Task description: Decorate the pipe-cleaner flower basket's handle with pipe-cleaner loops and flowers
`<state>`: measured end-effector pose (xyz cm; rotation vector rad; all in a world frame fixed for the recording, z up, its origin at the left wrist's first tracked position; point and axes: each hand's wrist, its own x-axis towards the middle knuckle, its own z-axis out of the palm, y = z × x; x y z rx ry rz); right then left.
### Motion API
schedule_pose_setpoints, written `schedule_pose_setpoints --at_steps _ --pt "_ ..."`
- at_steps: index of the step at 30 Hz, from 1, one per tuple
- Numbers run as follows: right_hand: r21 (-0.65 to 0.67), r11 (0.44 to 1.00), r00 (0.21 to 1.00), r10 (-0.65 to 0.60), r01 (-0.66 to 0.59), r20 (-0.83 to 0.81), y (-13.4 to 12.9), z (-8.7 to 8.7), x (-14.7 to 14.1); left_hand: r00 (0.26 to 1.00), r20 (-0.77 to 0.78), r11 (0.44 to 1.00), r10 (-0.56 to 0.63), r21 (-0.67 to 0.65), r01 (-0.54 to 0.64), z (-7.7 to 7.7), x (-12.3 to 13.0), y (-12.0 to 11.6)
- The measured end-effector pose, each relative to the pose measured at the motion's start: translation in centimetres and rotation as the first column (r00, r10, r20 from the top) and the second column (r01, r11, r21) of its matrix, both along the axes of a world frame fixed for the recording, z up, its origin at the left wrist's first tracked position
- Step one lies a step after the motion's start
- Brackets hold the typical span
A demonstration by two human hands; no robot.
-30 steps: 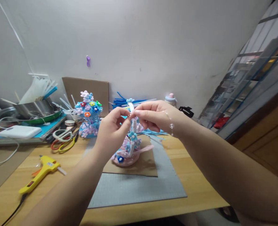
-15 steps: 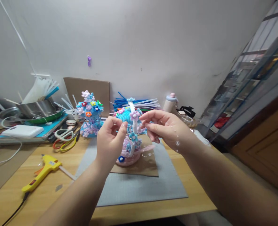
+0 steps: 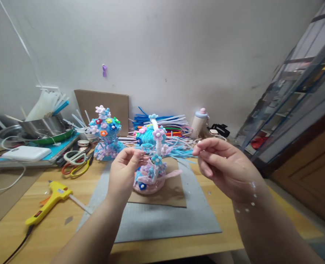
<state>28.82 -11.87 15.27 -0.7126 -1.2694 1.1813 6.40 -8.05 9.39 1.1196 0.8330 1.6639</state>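
In the middle of the table stands a pipe-cleaner craft (image 3: pixel 159 148): a round pink base, a blue dome and a white upright strip with small flowers. A pale pink leaf-like strip (image 3: pixel 173 173) sticks out of it to the right. My left hand (image 3: pixel 124 170) is at the craft's left side, thumb and fingers pinched together; what lies between them, if anything, is hidden. My right hand (image 3: pixel 224 167) hovers apart from it on the right, its fingertips pressed together too, and I cannot make out what they hold. A clear beaded bracelet circles the right wrist.
A similar flowered craft (image 3: pixel 104 134) stands behind on the left. A yellow glue gun (image 3: pixel 51 201) and scissors (image 3: pixel 77 163) lie at the left. Cardboard (image 3: pixel 162 201) covers part of a grey mat (image 3: pixel 162 223). Pipe cleaners (image 3: pixel 173 123) and a bottle (image 3: pixel 199 121) are at the back.
My right hand has drawn away from the craft to the right and slightly down. My left hand has shifted a little down and left. The craft stays in place.
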Motion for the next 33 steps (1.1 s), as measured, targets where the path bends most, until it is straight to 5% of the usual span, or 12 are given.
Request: schedule_pose_setpoints --at_steps 6,12,23,33 --pt "-0.089 0.986 0.989 0.145 -0.144 0.01 -1.6 -0.7 1.0 0.993 0.109 0.996 -0.041 -0.08 0.05 -0.9 -0.1 0.3" --pt "-0.134 0.946 0.954 0.298 -0.295 0.008 -2.5 -2.5 0.8 0.999 0.037 1.0 -0.005 -0.01 0.005 -1.4 -0.1 0.0" --pt "-0.17 0.943 0.957 0.291 -0.286 0.0 -2.8 -3.8 0.7 0.953 -0.261 0.96 0.155 0.268 -0.083 2.9 -0.8 0.3" --pt "-0.226 0.917 0.942 0.335 -0.329 -0.012 -2.9 -4.5 0.1 0.91 -0.326 0.942 0.257 0.294 -0.16 3.4 -1.4 1.1"
